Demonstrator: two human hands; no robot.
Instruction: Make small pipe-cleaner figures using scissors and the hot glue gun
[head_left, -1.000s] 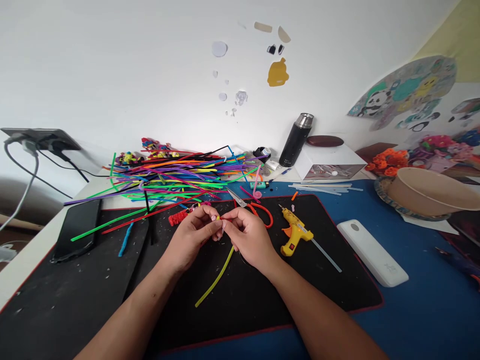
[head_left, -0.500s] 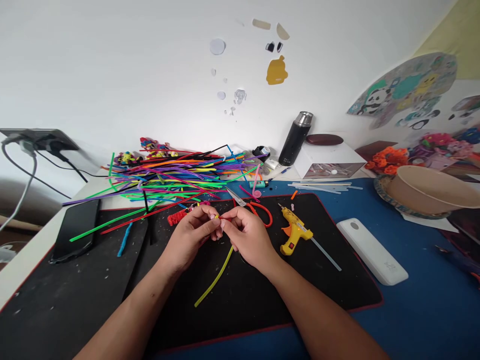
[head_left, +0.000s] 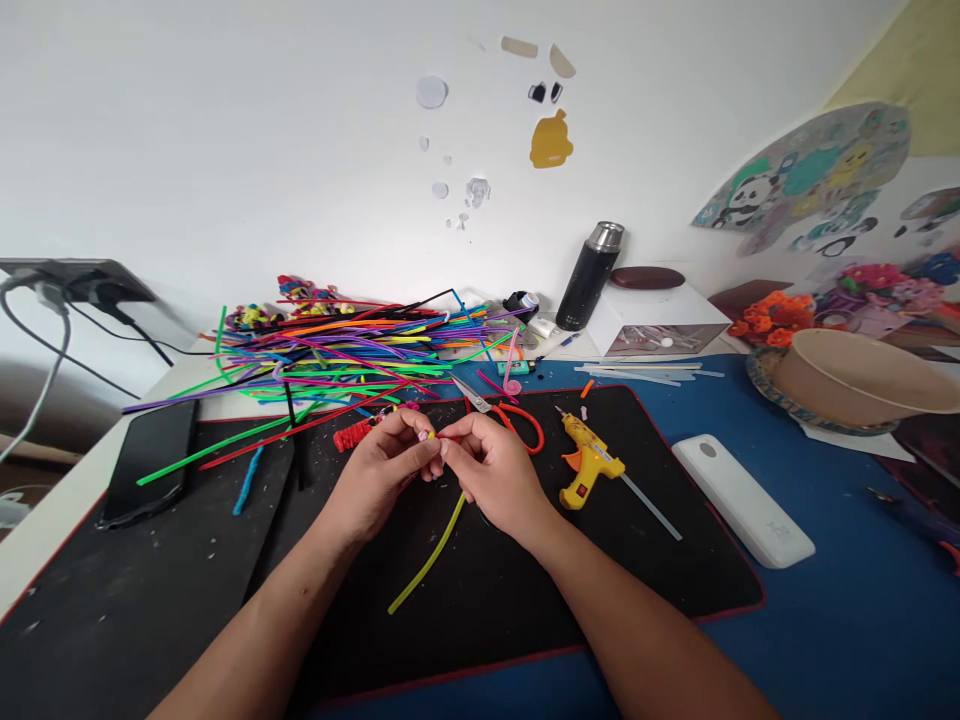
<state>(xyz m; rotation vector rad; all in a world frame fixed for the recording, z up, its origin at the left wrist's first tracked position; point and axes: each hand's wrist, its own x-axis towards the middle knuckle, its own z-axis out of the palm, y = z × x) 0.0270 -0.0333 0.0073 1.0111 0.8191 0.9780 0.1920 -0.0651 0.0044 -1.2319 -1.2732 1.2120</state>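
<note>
My left hand (head_left: pixel 390 462) pinches a small pink and yellow piece (head_left: pixel 427 436) between thumb and fingers. Touching it from the right, my right hand (head_left: pixel 491 465) has its thumb and forefinger pressed together at the piece; a bit of red shows there. From beneath my right hand a yellow-green pipe cleaner (head_left: pixel 431 562) runs down over the black mat (head_left: pixel 480 620). Orange-handled scissors (head_left: pixel 517 418) lie just behind my right hand, and a coiled red piece (head_left: pixel 352 435) lies behind my left.
Many coloured pipe cleaners (head_left: pixel 360 345) are heaped at the back. A yellow glue gun (head_left: pixel 591 460) and a white power bank (head_left: pixel 742 500) lie on the right. Behind stand a black flask (head_left: pixel 589 280) and a white box (head_left: pixel 660 320). A phone (head_left: pixel 150 460) lies left, a bowl (head_left: pixel 862 380) far right.
</note>
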